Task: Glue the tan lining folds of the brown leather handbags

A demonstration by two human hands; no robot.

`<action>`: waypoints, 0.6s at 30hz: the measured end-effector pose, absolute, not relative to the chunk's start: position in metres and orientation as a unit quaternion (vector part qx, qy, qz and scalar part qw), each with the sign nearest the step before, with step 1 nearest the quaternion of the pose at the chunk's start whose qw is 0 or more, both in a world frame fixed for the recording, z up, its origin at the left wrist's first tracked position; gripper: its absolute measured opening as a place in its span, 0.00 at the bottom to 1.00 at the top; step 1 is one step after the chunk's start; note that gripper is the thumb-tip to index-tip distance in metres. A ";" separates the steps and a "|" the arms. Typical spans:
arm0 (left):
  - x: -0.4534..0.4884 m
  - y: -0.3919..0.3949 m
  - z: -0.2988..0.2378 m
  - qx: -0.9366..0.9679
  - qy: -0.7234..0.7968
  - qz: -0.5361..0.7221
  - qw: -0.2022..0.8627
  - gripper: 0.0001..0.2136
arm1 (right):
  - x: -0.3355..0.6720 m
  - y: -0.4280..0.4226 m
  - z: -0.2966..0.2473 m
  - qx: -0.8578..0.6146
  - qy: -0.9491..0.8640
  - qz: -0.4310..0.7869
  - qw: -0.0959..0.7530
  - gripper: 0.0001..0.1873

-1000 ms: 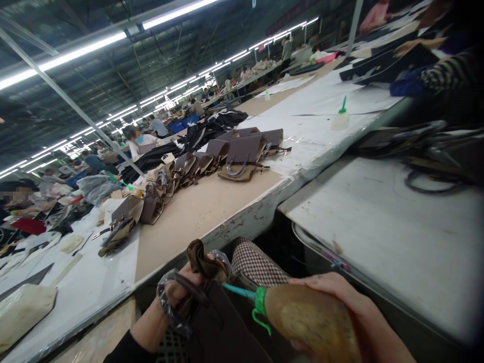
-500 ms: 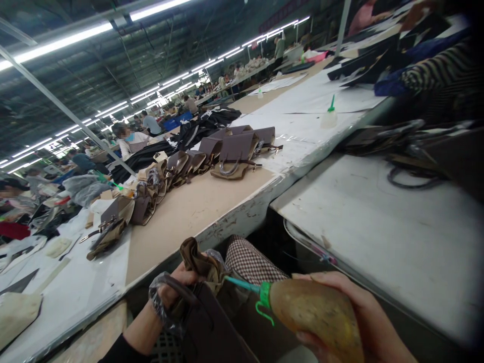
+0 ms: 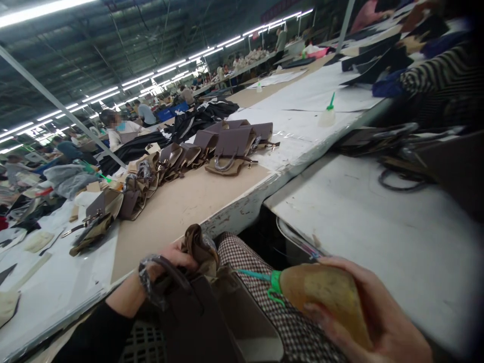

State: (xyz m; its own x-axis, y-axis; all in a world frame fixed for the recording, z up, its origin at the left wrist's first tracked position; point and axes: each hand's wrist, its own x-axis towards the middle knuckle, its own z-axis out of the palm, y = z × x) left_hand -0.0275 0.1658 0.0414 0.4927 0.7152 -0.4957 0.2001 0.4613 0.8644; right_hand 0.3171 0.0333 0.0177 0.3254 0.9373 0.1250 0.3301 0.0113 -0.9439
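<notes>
My right hand (image 3: 374,317) is wrapped round a yellowish glue squeeze bottle (image 3: 325,297) with a green cap and a thin teal nozzle (image 3: 253,274). The nozzle tip points left at the top edge of a dark brown handbag (image 3: 204,317) on my lap. My left hand (image 3: 172,259) is closed on the bag's folded tan flap (image 3: 200,249), beside its plastic-wrapped handle (image 3: 155,275). My checked trouser leg (image 3: 260,282) shows behind the bag.
A long table (image 3: 196,201) carries a row of brown handbags (image 3: 227,148) and dark fabric. A second grey worktop (image 3: 378,222) lies to the right with a small green-capped bottle (image 3: 327,115) beyond it. Other people sit at the far tables; a striped sleeve (image 3: 434,75) is at upper right.
The view has shifted, so the tables slid left and up. The bottle rose slightly and moved right. My left hand stayed closed on the flap.
</notes>
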 end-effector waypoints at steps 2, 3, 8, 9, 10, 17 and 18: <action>-0.021 0.184 0.043 0.495 0.447 0.127 0.735 0.16 | 0.333 0.042 0.012 -0.660 -0.497 0.316 0.467 0.30; -0.018 0.193 0.041 0.500 0.434 0.098 0.743 0.16 | 0.340 0.047 0.009 -0.666 -0.498 0.325 0.451 0.30; 0.001 0.222 0.007 0.496 0.389 0.045 0.775 0.14 | 0.353 0.068 -0.009 -0.660 -0.500 0.378 0.414 0.26; 0.004 0.224 0.000 0.491 0.384 0.049 0.780 0.14 | 0.352 0.071 -0.013 -0.655 -0.503 0.382 0.415 0.26; 0.008 0.225 -0.006 0.488 0.381 0.054 0.784 0.14 | 0.351 0.074 -0.016 -0.649 -0.509 0.383 0.416 0.26; 0.015 0.227 -0.022 0.485 0.387 0.088 0.779 0.16 | 0.341 0.095 -0.034 -0.597 -0.606 0.317 0.420 0.26; 0.015 0.227 -0.022 0.486 0.387 0.089 0.778 0.16 | 0.340 0.098 -0.035 -0.593 -0.615 0.305 0.420 0.27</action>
State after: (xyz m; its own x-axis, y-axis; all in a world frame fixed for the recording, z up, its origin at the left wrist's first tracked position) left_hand 0.0154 0.2270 -0.0216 0.6846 0.5145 -0.5163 0.2382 0.5115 0.8256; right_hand 0.3404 0.0984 -0.0352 0.0562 0.9864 0.1543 0.4738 0.1097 -0.8738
